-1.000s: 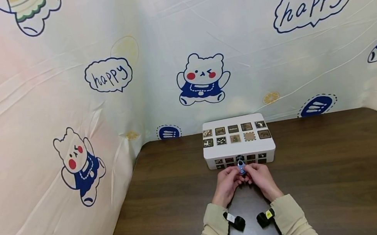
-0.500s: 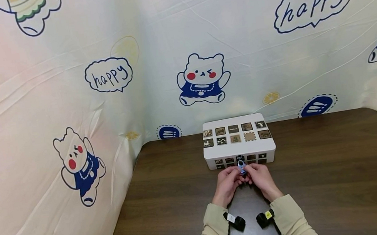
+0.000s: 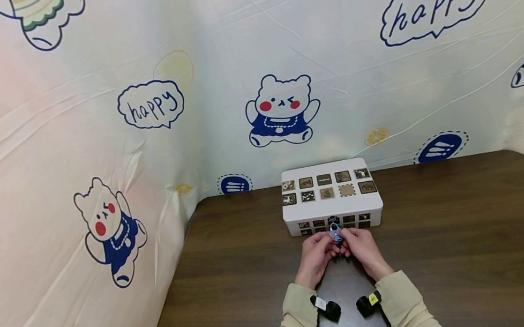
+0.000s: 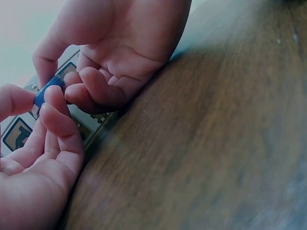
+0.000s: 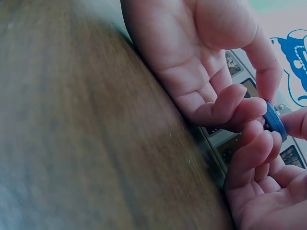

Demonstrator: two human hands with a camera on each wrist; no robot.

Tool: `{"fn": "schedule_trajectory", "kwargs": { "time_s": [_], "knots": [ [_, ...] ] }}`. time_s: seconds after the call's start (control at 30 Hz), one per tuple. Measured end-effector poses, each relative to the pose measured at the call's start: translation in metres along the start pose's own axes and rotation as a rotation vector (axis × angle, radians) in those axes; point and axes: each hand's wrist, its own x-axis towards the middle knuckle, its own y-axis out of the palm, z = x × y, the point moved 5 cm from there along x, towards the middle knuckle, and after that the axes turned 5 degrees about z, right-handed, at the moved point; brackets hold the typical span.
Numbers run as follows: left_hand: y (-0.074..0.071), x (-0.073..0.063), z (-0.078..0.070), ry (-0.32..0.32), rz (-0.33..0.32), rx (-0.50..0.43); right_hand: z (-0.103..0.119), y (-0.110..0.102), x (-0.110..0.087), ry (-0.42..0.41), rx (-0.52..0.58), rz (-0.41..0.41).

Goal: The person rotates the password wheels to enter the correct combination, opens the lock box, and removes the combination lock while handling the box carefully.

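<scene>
A small blue padlock [image 3: 335, 233] with a loop at its top hangs at the dark front latch [image 3: 333, 220] of a white box [image 3: 330, 204]. My left hand [image 3: 316, 258] pinches it from the left, and my right hand [image 3: 362, 252] pinches it from the right. In the left wrist view the blue padlock [image 4: 47, 90] shows edge-on between both thumbs and curled fingertips. From the right wrist, the padlock [image 5: 274, 120] looks rounded, with small silvery parts on one face. Fingers hide much of its lower part. Both hands stay low over the table, close before the box.
The brown wooden table [image 3: 470, 247] extends to both sides. Behind the box hangs a pale printed curtain [image 3: 217, 109], which also runs along the left. Black wrist cameras [image 3: 328, 309] hang inward from both sleeves. Small picture squares decorate the box's lid and front.
Both hands keep their place and grip. The blue padlock shifts very slightly between the fingers; the box does not move.
</scene>
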Motion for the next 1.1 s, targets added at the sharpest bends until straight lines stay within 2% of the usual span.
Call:
{"fn": "schedule_trajectory", "kwargs": {
  "time_s": [0.57,1.1],
  "knots": [
    [-0.0004,-0.0006,-0.0010,-0.001,-0.006,0.013,-0.0039,0.0004,0.0036,0.012,0.069,0.019],
    [-0.0009,-0.0023,-0.0016,-0.008,-0.013,0.013,-0.0040,-0.0002,0.0014,-0.029,0.020,0.027]
  ]
}}
